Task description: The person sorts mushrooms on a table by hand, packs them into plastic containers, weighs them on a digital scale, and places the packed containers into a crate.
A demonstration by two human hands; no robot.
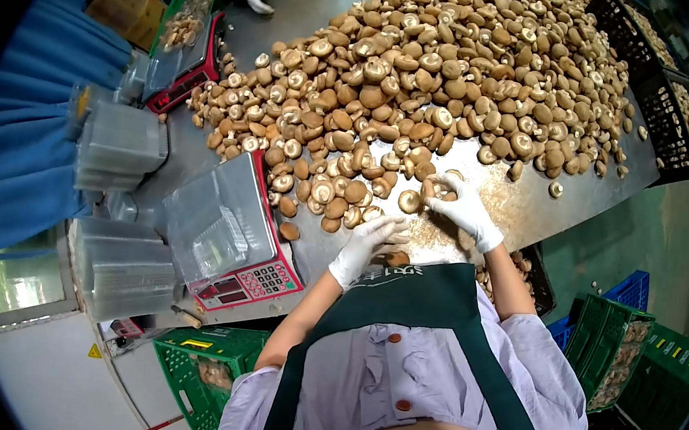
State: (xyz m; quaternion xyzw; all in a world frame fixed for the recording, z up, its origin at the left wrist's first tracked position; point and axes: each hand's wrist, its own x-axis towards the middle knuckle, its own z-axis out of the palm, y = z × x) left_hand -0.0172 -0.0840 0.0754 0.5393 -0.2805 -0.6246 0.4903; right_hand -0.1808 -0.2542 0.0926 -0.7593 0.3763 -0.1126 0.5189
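Right hand [463,209] grasping a mushroom [444,193] at the near edge of the heap [473,82]; left hand [368,242] also there — fingers extended, apparently unladen. Beside the heap, a scale [268,281]. Much handling seems left — amount done unclear.

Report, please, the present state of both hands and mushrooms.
Right fingers hold a mushroom. Left fingers extended, apparently empty. Mushroom pile spread ahead on metal table. Red-edged scale at left, seemingly not blocking.
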